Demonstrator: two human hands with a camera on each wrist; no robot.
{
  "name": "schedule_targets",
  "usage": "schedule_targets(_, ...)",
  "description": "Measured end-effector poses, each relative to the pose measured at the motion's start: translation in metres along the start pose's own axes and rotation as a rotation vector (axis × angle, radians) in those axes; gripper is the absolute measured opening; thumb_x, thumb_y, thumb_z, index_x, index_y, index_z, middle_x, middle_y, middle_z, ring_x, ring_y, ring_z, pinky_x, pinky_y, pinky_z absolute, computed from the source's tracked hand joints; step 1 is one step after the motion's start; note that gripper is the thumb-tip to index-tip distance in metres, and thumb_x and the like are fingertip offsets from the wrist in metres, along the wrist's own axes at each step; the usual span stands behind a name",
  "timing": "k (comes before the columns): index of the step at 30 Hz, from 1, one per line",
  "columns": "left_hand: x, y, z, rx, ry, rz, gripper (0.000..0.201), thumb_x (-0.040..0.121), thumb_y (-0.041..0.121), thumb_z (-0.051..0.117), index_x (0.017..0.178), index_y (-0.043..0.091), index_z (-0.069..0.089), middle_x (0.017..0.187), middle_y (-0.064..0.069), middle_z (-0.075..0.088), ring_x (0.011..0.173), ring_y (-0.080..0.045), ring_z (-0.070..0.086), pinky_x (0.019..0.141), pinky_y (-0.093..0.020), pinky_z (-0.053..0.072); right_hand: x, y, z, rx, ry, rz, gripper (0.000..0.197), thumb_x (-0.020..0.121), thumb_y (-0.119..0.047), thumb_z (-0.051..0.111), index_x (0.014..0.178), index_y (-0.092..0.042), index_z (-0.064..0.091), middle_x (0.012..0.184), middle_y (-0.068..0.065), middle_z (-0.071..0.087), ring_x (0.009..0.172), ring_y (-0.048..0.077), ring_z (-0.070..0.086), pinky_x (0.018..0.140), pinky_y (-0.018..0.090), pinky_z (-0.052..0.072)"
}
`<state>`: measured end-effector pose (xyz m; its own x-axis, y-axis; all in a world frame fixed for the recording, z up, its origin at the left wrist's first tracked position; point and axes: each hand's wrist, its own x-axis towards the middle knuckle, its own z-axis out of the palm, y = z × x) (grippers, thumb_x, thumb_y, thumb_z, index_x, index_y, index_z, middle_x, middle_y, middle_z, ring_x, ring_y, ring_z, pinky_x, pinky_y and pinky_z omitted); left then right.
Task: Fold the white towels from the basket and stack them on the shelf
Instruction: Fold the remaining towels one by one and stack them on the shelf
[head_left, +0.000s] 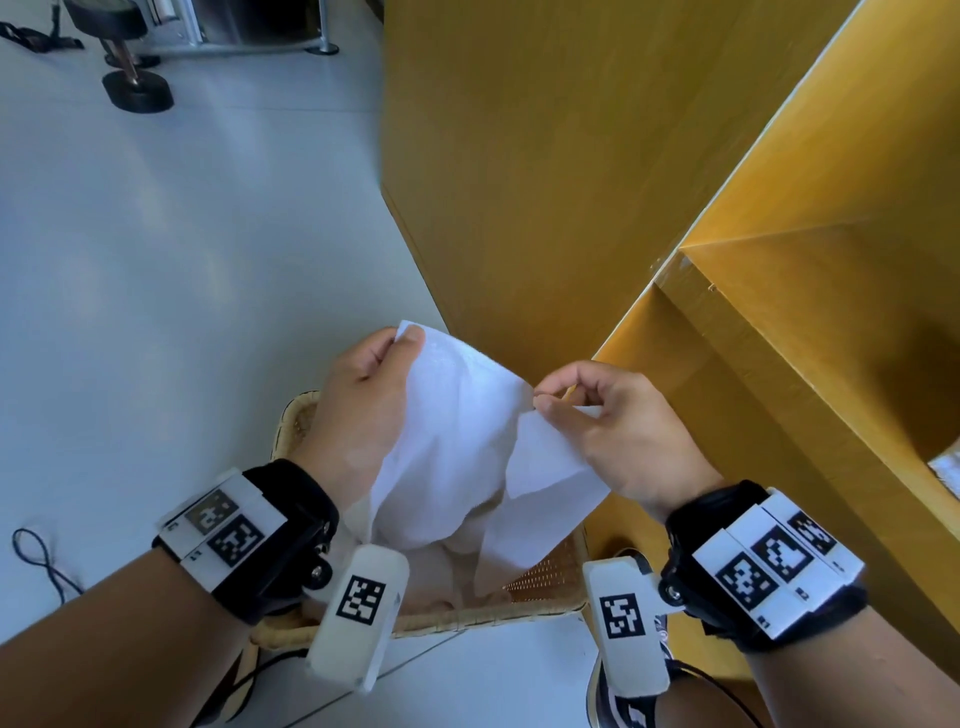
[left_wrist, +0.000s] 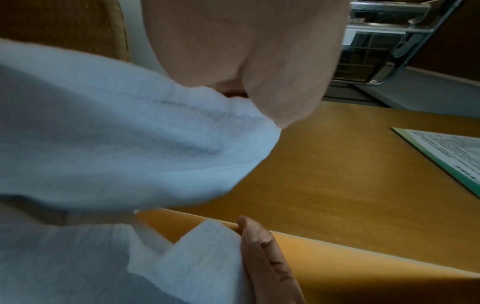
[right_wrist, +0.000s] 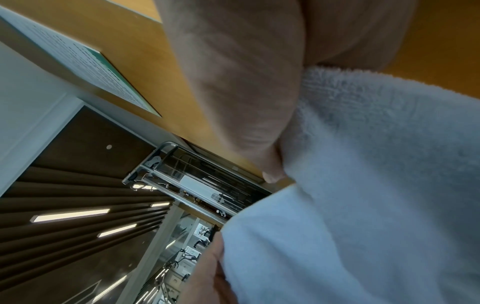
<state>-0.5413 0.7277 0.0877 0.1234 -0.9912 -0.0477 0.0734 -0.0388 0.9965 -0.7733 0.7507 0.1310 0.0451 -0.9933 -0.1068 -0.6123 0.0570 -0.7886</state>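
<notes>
A white towel (head_left: 457, 436) hangs between both hands above a woven basket (head_left: 550, 577) on the floor. My left hand (head_left: 363, 395) pinches one top corner of the towel between thumb and fingers. My right hand (head_left: 608, 421) pinches the other top edge. The cloth sags down into the basket, where more pale fabric (head_left: 447, 571) lies. In the left wrist view the towel (left_wrist: 116, 148) drapes from the left hand's thumb (left_wrist: 283, 82). The right wrist view has the towel (right_wrist: 376, 164) filling the right side under the right hand's thumb (right_wrist: 233, 92).
A yellow wooden shelf unit (head_left: 571, 182) rises directly behind the basket, with a shelf board (head_left: 810, 332) at right. Grey floor (head_left: 182, 260) lies at left, with black wheeled equipment (head_left: 135, 88) far back. A cable (head_left: 36, 556) lies at lower left. A shoe (head_left: 623, 696) shows below.
</notes>
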Motion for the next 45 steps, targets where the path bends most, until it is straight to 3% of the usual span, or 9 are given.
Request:
schedule_targets(2, 0.000, 0.000, 0.001, -0.033, 0.024, -0.052, 0.053, 0.108, 0.034, 0.059, 0.067, 0.026, 0.026, 0.069, 0.006, 0.016, 0.065, -0.018, 0.014, 0.063, -0.040, 0.012, -0.002, -0.006, 0.000, 0.047, -0.034, -0.028, 0.007, 0.099, -0.030, 0.073, 0.094, -0.029, 0.076, 0.086, -0.004, 0.071, 0.082, 0.016, 0.064, 0.074, 0.036, 0.050)
schedule_targets(7, -0.004, 0.002, 0.006, -0.148, -0.024, -0.187, 0.040, 0.106, 0.035, 0.062, 0.071, 0.019, 0.049, 0.077, -0.025, 0.021, 0.074, -0.043, 0.021, 0.072, -0.048, 0.021, -0.004, -0.019, 0.002, 0.310, -0.123, -0.117, 0.006, 0.100, -0.011, 0.071, 0.102, -0.013, 0.076, 0.077, -0.003, 0.068, 0.070, 0.001, 0.057, 0.070, 0.010, 0.044)
schedule_targets(11, -0.007, 0.000, 0.013, -0.284, -0.130, -0.253, 0.040, 0.107, 0.027, 0.060, 0.112, -0.012, 0.058, 0.097, -0.017, 0.045, 0.093, -0.033, 0.038, 0.083, -0.049, 0.030, -0.002, -0.026, 0.002, 0.487, -0.171, -0.163, 0.006, 0.100, -0.006, 0.068, 0.099, -0.008, 0.074, 0.070, 0.000, 0.051, 0.068, 0.008, 0.045, 0.066, 0.013, 0.041)
schedule_targets(17, -0.017, 0.001, 0.025, -0.367, -0.300, -0.272, 0.026, 0.107, 0.010, 0.053, 0.113, 0.004, 0.077, 0.103, -0.015, 0.078, 0.089, -0.021, 0.072, 0.080, -0.029, 0.058, 0.000, -0.026, 0.007, 0.553, -0.098, -0.165, 0.008, 0.101, -0.006, 0.066, 0.096, -0.011, 0.070, 0.064, -0.018, 0.060, 0.064, 0.000, 0.050, 0.065, 0.010, 0.043)
schedule_targets(23, -0.021, 0.006, 0.030, -0.443, -0.299, -0.296, 0.021, 0.101, 0.007, 0.058, 0.100, 0.004, 0.079, 0.105, -0.023, 0.074, 0.090, -0.029, 0.070, 0.081, -0.033, 0.057, 0.001, -0.026, 0.012, 0.482, 0.065, -0.092, 0.011, 0.099, -0.006, 0.070, 0.091, -0.011, 0.072, 0.063, -0.011, 0.064, 0.058, 0.008, 0.045, 0.055, 0.021, 0.036)
schedule_targets(28, -0.020, 0.000, 0.027, -0.442, -0.281, -0.312, 0.036, 0.108, 0.010, 0.050, 0.118, -0.024, 0.055, 0.108, -0.028, 0.054, 0.102, -0.037, 0.044, 0.089, -0.051, 0.032, 0.001, -0.023, 0.013, 0.473, 0.132, -0.066, 0.008, 0.097, -0.010, 0.074, 0.093, -0.003, 0.072, 0.070, 0.001, 0.065, 0.068, 0.020, 0.046, 0.057, 0.026, 0.036)
schedule_targets(34, -0.027, 0.010, 0.027, -0.381, -0.345, -0.218, 0.056, 0.088, 0.027, 0.067, 0.097, -0.025, 0.049, 0.104, -0.017, 0.040, 0.094, -0.033, 0.031, 0.084, -0.047, 0.023, 0.003, -0.020, 0.015, 0.403, 0.147, -0.085, 0.007, 0.096, -0.012, 0.076, 0.091, -0.008, 0.073, 0.068, -0.003, 0.065, 0.065, 0.012, 0.051, 0.059, 0.018, 0.042)
schedule_targets(37, -0.031, 0.011, 0.026, -0.143, -0.357, -0.030, 0.051, 0.098, 0.031, 0.071, 0.067, 0.002, 0.042, 0.072, -0.006, 0.024, 0.065, -0.020, 0.023, 0.061, -0.030, 0.023, 0.002, -0.020, 0.017, 0.382, 0.147, -0.097, 0.008, 0.097, -0.013, 0.076, 0.091, -0.007, 0.073, 0.067, -0.005, 0.065, 0.062, 0.009, 0.051, 0.056, 0.016, 0.040)
schedule_targets(45, -0.020, 0.008, 0.024, -0.060, -0.099, 0.007, 0.046, 0.105, 0.028, 0.064, 0.079, -0.009, 0.055, 0.066, -0.006, 0.030, 0.058, -0.016, 0.028, 0.056, -0.029, 0.025, -0.003, -0.023, 0.014, 0.239, -0.039, -0.035, 0.058, 0.095, -0.043, 0.077, 0.066, -0.001, 0.050, 0.060, 0.007, 0.040, 0.057, 0.020, 0.031, 0.052, 0.030, 0.025)
